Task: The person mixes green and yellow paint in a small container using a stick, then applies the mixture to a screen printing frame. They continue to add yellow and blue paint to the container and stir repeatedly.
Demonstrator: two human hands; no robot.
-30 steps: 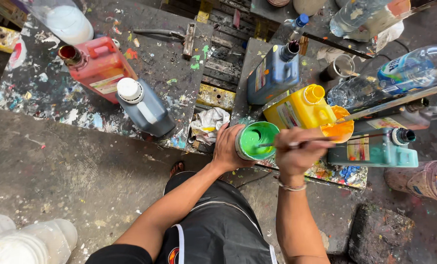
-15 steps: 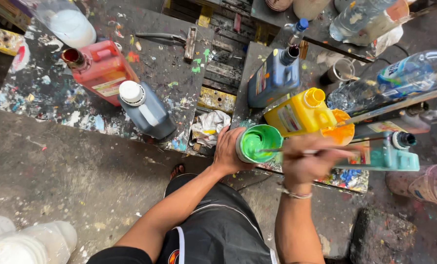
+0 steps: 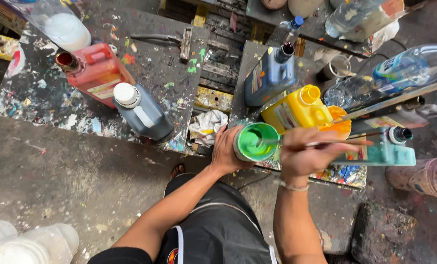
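My left hand [image 3: 227,149] grips the side of a round cup of green paint [image 3: 255,142] at the front edge of a paint-spattered work surface [image 3: 343,173]. My right hand [image 3: 304,155] is closed around a thin brush or stick [image 3: 340,143] that lies across the cup, its tip in the green paint and its other end pointing right. A yellow jug [image 3: 297,107] and an orange-stained cup [image 3: 337,124] stand just behind the green cup.
A blue jug [image 3: 270,78], clear plastic bottles [image 3: 404,66] and a teal bottle [image 3: 387,149] crowd the right surface. On the left table [image 3: 42,98] stand a red jug [image 3: 95,71] and a grey jug [image 3: 141,111]. A rag [image 3: 206,126] lies in the gap. White containers [image 3: 25,243] sit bottom left.
My right hand has shifted slightly right and down with the stick, which now lies flatter across the cup. My left hand keeps its hold on the green cup.
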